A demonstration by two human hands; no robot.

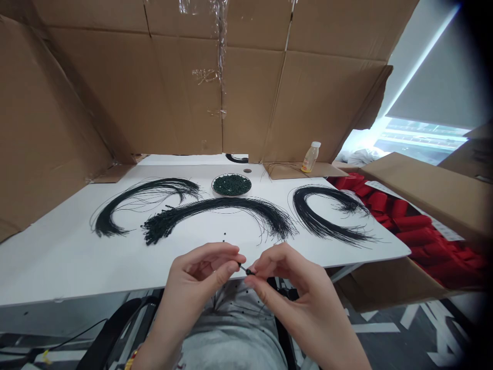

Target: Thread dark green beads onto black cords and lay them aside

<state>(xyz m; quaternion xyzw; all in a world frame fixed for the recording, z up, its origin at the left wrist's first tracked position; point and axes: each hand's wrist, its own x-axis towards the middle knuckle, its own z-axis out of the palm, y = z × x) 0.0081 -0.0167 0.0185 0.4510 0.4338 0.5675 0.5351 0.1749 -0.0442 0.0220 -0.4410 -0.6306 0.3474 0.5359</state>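
Note:
Above the table's front edge, my left hand [206,275] pinches one end of a short, thin dark cord between thumb and forefinger. My right hand [290,282] is closed at the cord's other end, where a small dark bead [249,272] shows between the fingertips. How the bead sits on the cord is too small to tell. Just beyond lies a long bundle of black cords [227,204], its left end thick with dark green beads [157,226]. A round dish of dark green beads [231,184] stands behind that bundle. Two loose beads [225,234] rest on the white tabletop [200,241].
Curved bundles of black cords lie at left [115,208] and right [319,216]. Cardboard walls [185,92] enclose the back and left. A small capped bottle [311,157] stands on a cardboard flap. Right of the table, an open carton [404,277] holds red rolls [416,223].

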